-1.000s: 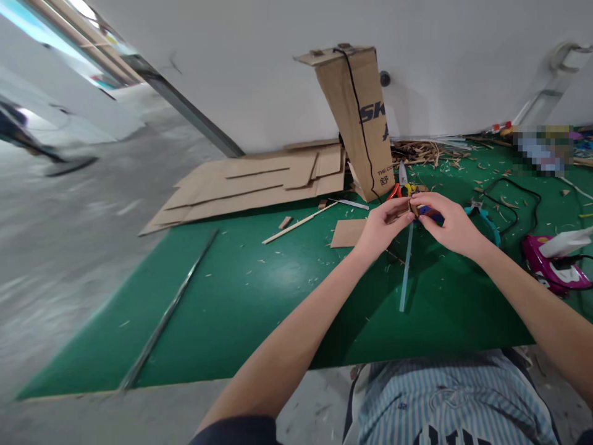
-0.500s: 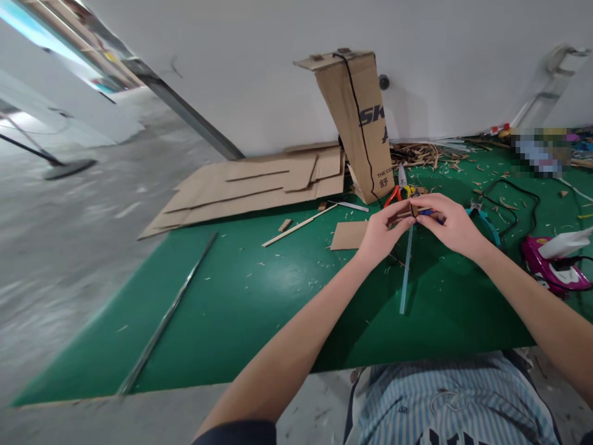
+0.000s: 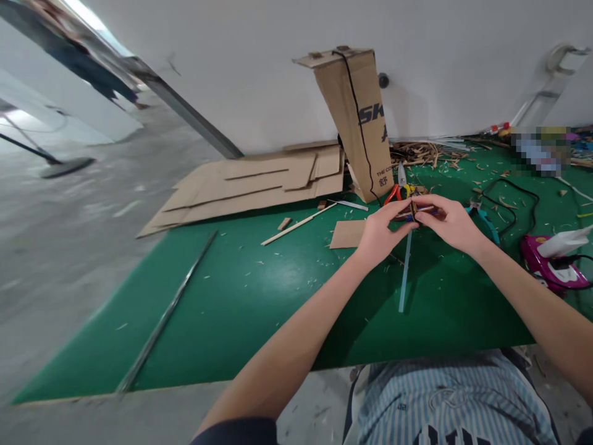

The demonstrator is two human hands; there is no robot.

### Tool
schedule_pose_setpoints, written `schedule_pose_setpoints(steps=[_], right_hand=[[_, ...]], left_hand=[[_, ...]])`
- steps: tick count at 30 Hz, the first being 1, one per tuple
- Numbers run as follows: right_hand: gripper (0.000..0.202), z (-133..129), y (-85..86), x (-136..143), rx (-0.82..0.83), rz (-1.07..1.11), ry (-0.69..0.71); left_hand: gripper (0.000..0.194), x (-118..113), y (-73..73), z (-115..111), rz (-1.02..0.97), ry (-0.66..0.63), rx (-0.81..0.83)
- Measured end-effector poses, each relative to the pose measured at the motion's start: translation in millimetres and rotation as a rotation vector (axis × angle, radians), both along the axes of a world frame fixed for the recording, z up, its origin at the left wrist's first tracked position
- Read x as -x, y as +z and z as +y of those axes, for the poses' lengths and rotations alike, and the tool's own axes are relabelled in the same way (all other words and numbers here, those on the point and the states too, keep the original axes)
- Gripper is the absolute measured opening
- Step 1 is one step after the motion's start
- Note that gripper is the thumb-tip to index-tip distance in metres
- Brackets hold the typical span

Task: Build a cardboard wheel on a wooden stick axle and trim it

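Above the green surface point(image 3: 287, 309), a small brown piece point(image 3: 414, 211) is being pinched between the fingertips of the left hand point(image 3: 382, 235) and the right hand point(image 3: 445, 224), while the translucent stick point(image 3: 405, 272) is being seen just below them.

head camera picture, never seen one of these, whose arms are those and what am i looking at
There is no machine: the arms belong to the person wearing the camera on their head, which looks forward and down. Near the middle, the left hand and right hand hold a small brown piece between their fingers; it is too small to identify.

On the green table are flat cardboard sheets, a tall cardboard box with a black cord down it, a pile of thin brown scraps, and a translucent stick. At the right is a magenta device.
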State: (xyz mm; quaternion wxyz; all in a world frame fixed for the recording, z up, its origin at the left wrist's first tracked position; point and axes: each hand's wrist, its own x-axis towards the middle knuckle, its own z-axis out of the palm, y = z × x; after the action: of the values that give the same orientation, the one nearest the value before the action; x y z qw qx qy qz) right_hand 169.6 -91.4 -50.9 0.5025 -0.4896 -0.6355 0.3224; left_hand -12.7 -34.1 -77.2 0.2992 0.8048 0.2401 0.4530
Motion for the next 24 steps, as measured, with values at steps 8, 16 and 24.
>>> schedule_pose_setpoints(steps=[8,16,24], right_hand=[[0.028,0.0,-2.7,0.5,0.043,0.018,-0.021],[0.028,0.5,-4.6,2.4,0.05,-0.029,-0.055],[0.027,0.5,-4.7,4.0,0.085,-0.009,-0.047]], left_hand=[[0.04,0.1,3.5,-4.3,0.076,0.06,-0.207],[0.04,0.9,5.6,-7.7,0.169,0.079,-0.219],[0.039,2.1,10.4,-7.1,0.258,0.19,-0.312]])
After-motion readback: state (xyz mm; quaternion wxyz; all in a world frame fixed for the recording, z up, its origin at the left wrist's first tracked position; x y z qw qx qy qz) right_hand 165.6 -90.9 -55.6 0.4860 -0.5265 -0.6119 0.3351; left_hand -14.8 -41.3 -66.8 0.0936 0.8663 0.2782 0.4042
